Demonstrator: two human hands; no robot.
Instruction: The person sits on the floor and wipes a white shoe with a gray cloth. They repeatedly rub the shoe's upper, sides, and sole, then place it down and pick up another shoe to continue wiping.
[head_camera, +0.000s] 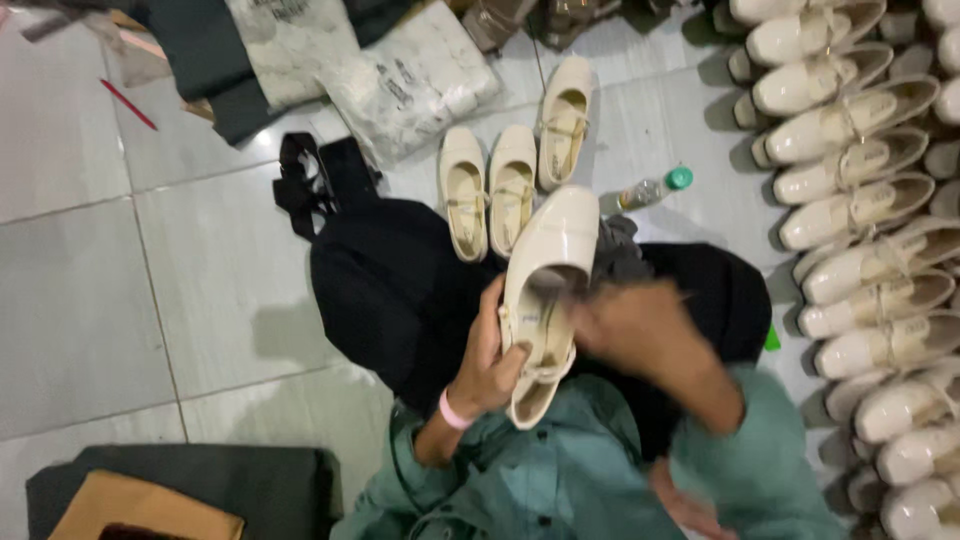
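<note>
You are sitting on a floor (120, 290) of large pale grey tiles, with your legs in black cloth stretched out ahead of you. Down the right side runs a long row of cream shoes (860, 200), packed close side by side. Ahead of your knees lie three more cream shoes (510, 170) on the tiles, two of them touching as a pair and the third just beside them, a little farther off. A small clear bottle with a green cap (655, 188) lies on its side between those shoes and the row. At the top are crumpled white bags (400, 85) and dark cloth, with a black strap (300, 185) near them. A dark bundle topped by a tan piece (140, 505) sits at the lower left corner.

Your left hand (490, 365), with a pink band at the wrist, is curled around the side of a cream strapped shoe (545, 290), gripping it near the heel; the shoe is held above your lap with its toe pointing away from you. Your right hand (640, 330) is blurred at the shoe's opening; it seems to touch the rim, but you cannot tell how far open it is or whether it grips anything.
</note>
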